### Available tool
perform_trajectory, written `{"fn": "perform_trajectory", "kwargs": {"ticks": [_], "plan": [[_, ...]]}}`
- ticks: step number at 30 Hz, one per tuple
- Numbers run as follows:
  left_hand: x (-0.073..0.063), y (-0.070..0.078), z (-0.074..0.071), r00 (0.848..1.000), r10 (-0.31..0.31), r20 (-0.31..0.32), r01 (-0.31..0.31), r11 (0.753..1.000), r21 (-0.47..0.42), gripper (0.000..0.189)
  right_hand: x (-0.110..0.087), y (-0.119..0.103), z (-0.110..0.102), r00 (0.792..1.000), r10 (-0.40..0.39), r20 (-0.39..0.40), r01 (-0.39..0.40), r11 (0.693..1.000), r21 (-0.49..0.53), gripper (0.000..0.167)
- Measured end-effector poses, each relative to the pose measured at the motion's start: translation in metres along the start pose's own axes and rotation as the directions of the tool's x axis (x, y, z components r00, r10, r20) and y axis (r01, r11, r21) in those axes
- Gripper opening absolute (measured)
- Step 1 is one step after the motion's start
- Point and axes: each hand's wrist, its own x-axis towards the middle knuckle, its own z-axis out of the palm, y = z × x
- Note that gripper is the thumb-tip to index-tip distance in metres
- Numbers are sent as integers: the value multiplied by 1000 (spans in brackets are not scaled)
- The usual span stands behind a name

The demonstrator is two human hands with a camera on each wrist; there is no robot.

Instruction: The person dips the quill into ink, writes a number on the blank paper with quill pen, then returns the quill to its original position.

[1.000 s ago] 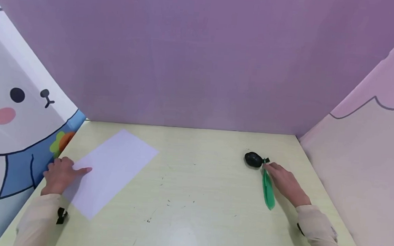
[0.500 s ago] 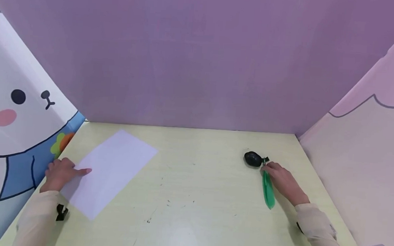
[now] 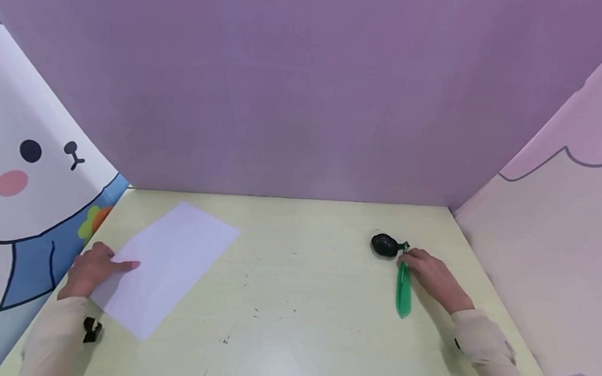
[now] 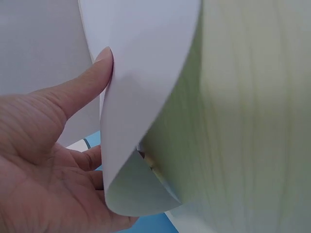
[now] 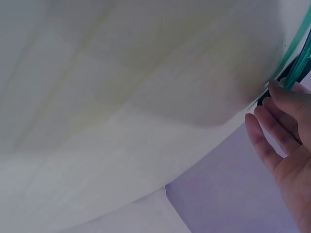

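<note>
At the left of the table, a white sheet of paper (image 3: pixel 169 266) lies at a slant. My left hand (image 3: pixel 93 269) holds its left corner, the thumb on the upper face. In the left wrist view the paper (image 4: pixel 141 63) curls up between thumb and fingers (image 4: pixel 92 158). On the right, my right hand (image 3: pixel 433 276) pinches the upper end of a green, leaf-shaped strip (image 3: pixel 404 291) beside a small dark piece. Just left of these fingertips lies a black egg-shaped thing (image 3: pixel 384 245) with a short neck. Its join to the strip is partly hidden by the fingers.
The pale wooden table (image 3: pixel 300 281) has several small dark marks. A purple wall (image 3: pixel 302 95) stands along its back edge. Printed panels flank it, with a white cartoon figure (image 3: pixel 48 199) on the left and a pink design (image 3: pixel 569 172) on the right.
The lower end of the green strip has swung slightly left. Both hands keep their hold and have hardly moved. The whole head view has shifted a little.
</note>
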Motion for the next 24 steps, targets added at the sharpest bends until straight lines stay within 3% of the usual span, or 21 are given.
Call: {"fn": "perform_trajectory", "kwargs": {"ticks": [3,9,15,24], "plan": [[-1,0,0,1000,-18,20,18,1000,0,90,-1,1,0,1000,-9,-5,9,1000,10,31],[0,0,0,999,7,33,-6,1000,-15,85,0,3,-1,1000,-9,-12,9,999,33,30],[0,1,0,999,2,53,-2,1000,-7,81,0,4,-1,998,-37,-59,37,999,5,35],[-2,1,0,999,35,19,-35,999,-30,64,7,4,-2,984,-90,-157,82,995,-56,41]]}}
